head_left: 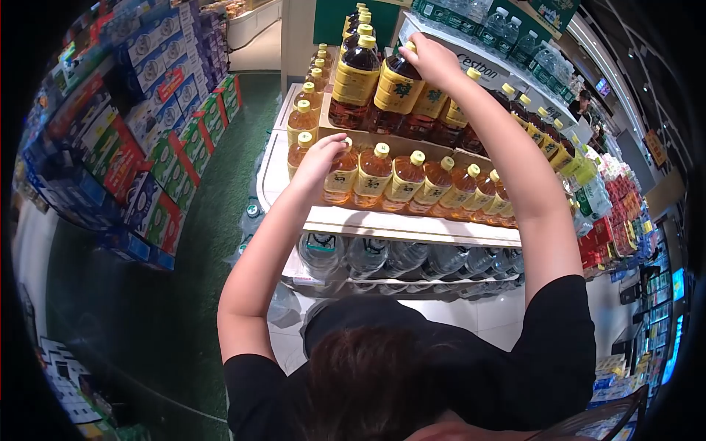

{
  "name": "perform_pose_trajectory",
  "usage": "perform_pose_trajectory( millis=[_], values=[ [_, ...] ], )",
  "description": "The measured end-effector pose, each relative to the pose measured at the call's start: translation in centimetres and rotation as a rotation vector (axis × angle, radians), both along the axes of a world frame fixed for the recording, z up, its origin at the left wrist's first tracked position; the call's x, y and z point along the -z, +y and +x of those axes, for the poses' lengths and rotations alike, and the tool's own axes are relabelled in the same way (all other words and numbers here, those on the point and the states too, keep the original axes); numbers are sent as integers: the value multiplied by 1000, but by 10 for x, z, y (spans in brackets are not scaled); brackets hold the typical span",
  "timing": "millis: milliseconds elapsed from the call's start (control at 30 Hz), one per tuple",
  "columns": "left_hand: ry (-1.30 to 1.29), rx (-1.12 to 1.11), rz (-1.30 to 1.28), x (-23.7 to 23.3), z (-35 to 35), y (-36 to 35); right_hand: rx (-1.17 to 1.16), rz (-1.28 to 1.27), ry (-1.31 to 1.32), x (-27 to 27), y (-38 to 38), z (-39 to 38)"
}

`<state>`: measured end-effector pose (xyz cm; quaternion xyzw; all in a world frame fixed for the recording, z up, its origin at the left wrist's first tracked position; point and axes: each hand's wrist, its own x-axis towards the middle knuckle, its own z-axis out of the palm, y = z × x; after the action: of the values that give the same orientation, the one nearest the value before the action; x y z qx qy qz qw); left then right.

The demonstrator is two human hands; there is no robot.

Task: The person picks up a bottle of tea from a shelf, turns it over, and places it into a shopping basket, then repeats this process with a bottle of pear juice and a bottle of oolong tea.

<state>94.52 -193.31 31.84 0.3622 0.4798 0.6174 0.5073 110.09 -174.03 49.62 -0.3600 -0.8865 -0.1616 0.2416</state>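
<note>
My left hand [321, 157] is closed over the yellow cap of a small amber drink bottle [340, 180] at the left end of the front row on the cream shelf [412, 226]. My right hand [429, 61] reaches higher and grips the top of a large dark bottle with a yellow label [397, 90] on the upper tier. A second large dark bottle [354, 81] stands just left of it. More amber bottles [435, 185] run in a row to the right between my arms.
Large clear water jugs [368, 256] fill the shelf below. Packs of water bottles [507, 33] sit on top at the back right. Stacked boxed goods [147, 147] line the left side across a green floor aisle [213, 242]. Colourful goods [610, 213] stand at the right.
</note>
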Motion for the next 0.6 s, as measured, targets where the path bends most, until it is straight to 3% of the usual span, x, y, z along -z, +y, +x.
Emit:
perform_pose_trajectory(
  millis=[67, 267, 400, 567, 600],
  values=[
    [-211, 35, 19, -2, 8, 2, 19, 23, -42, 1, -2, -2],
    [-290, 35, 75, 2, 29, 16, 31, 56, -38, 9, 17, -4],
    [-504, 1, 110, -3, 42, 29, -26, 10, -218, -4, 32, -1],
    [-132, -93, 88, -12, 55, 55, -111, -220, -224, -1, 53, 4],
    [-193, -109, 71, -11, 55, 61, -136, -231, -232, -1, 54, 5]
  ],
)
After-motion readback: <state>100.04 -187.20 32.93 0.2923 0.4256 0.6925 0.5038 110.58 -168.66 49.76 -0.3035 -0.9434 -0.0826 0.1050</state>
